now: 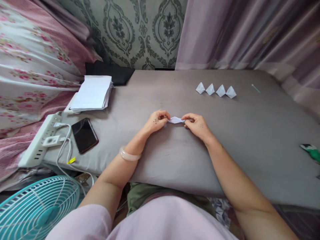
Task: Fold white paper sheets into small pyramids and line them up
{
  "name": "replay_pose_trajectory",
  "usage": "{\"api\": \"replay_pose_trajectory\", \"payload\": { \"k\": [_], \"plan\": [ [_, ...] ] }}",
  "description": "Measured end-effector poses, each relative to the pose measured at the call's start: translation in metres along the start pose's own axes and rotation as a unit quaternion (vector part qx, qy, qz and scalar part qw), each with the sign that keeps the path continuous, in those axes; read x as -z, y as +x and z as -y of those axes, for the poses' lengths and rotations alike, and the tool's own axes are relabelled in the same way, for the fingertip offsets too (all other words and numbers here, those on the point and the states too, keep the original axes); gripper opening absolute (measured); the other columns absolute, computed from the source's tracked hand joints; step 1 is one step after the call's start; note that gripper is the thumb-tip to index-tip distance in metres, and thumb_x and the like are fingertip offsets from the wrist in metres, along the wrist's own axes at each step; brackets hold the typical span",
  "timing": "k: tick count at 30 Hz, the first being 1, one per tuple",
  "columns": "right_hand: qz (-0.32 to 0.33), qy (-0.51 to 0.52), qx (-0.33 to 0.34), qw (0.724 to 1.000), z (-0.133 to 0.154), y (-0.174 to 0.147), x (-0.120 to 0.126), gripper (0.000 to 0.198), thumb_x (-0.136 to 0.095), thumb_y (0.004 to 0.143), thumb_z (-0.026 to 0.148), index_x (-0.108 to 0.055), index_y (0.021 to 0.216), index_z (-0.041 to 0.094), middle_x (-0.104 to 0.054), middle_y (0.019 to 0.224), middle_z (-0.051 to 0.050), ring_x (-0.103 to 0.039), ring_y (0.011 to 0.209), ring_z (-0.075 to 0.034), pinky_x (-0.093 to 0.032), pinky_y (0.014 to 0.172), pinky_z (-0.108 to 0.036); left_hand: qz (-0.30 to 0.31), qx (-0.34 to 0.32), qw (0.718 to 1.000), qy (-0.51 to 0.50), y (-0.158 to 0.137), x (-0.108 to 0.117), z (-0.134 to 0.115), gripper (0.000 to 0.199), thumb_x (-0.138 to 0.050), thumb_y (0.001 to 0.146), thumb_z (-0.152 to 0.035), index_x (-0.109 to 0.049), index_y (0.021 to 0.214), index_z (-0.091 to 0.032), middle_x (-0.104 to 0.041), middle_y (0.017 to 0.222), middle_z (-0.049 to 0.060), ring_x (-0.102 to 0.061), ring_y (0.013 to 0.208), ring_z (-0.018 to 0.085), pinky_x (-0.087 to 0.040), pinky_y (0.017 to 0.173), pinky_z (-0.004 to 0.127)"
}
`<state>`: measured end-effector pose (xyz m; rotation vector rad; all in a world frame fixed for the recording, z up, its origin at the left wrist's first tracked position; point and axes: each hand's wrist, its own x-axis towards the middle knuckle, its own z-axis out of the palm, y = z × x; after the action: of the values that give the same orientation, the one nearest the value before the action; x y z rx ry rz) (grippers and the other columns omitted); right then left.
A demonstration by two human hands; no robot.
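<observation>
A small folded white paper piece (176, 120) is stretched between my two hands, just above the middle of the grey-covered table (160, 96). My left hand (158, 121) pinches its left end between thumb and fingers. Its right end is gripped by my right hand (197, 125) in the same way. The paper looks long and narrow, wider at its middle and tapering toward both ends, which my fingertips partly hide. Beyond my right hand, several folded white paper shapes (210, 89) with pointed tops stand in a row.
At the back left lies a stack of white paper (92, 91) beside a black folder-like item (122, 76). A phone (85, 135), a power strip (41, 141) and white cables are nearer. A turquoise fan (47, 213) stands below left. A thin stick (255, 88) lies far right, a green object (312, 153) at the right edge.
</observation>
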<state>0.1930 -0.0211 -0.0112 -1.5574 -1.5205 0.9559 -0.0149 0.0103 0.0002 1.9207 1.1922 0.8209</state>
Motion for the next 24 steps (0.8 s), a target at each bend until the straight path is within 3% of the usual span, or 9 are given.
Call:
{"api": "replay_pose_trajectory", "payload": {
  "k": [6,11,15,19,24],
  "plan": [
    [0.005,-0.087,0.079,0.993,0.004,-0.001,0.000,0.032,-0.048,0.075,0.015,-0.076,0.089,0.021,-0.070,0.097,-0.006,-0.062,0.067,-0.014,-0.050,0.068,-0.030,-0.002,-0.017,0.996,0.092,-0.004,-0.001,-0.004,0.030,-0.048,0.074,-0.012,-0.075,0.083,-0.018,-0.063,0.088,0.005,-0.053,0.067,0.012,-0.044,0.068,0.026],
    [-0.026,-0.169,0.108,0.979,0.010,-0.004,-0.003,0.031,-0.051,0.074,0.014,-0.076,0.092,0.019,-0.071,0.093,-0.005,-0.063,0.074,-0.015,-0.048,0.077,-0.028,-0.026,0.002,0.981,0.191,-0.008,-0.003,-0.012,0.025,-0.051,0.081,-0.027,-0.075,0.083,-0.020,-0.067,0.091,0.006,-0.058,0.075,0.016,-0.043,0.068,0.027],
    [-0.037,-0.211,0.101,0.972,0.017,-0.008,-0.004,0.023,-0.052,0.078,0.022,-0.074,0.078,0.019,-0.070,0.086,-0.005,-0.062,0.072,-0.015,-0.046,0.073,-0.028,-0.042,0.032,0.978,0.203,-0.006,-0.006,-0.013,0.038,-0.049,0.087,-0.044,-0.072,0.072,-0.018,-0.066,0.079,0.006,-0.057,0.067,0.015,-0.041,0.063,0.026],
    [-0.033,-0.246,0.095,0.964,0.021,-0.010,-0.004,0.028,-0.052,0.082,0.030,-0.069,0.062,0.019,-0.068,0.074,-0.005,-0.061,0.068,-0.016,-0.042,0.067,-0.029,-0.037,0.037,0.981,0.185,-0.004,-0.009,-0.010,0.027,-0.055,0.083,-0.036,-0.071,0.073,-0.017,-0.066,0.077,0.005,-0.057,0.067,0.014,-0.041,0.064,0.026],
    [0.000,-0.243,0.068,0.968,0.026,-0.013,-0.004,0.019,-0.058,0.079,0.031,-0.072,0.071,0.021,-0.069,0.081,-0.003,-0.061,0.072,-0.016,-0.042,0.067,-0.028,-0.017,0.025,0.986,0.165,-0.006,-0.009,-0.009,0.017,-0.057,0.079,-0.025,-0.072,0.082,-0.018,-0.069,0.082,0.005,-0.059,0.070,0.015,-0.044,0.069,0.026]
  ]
}}
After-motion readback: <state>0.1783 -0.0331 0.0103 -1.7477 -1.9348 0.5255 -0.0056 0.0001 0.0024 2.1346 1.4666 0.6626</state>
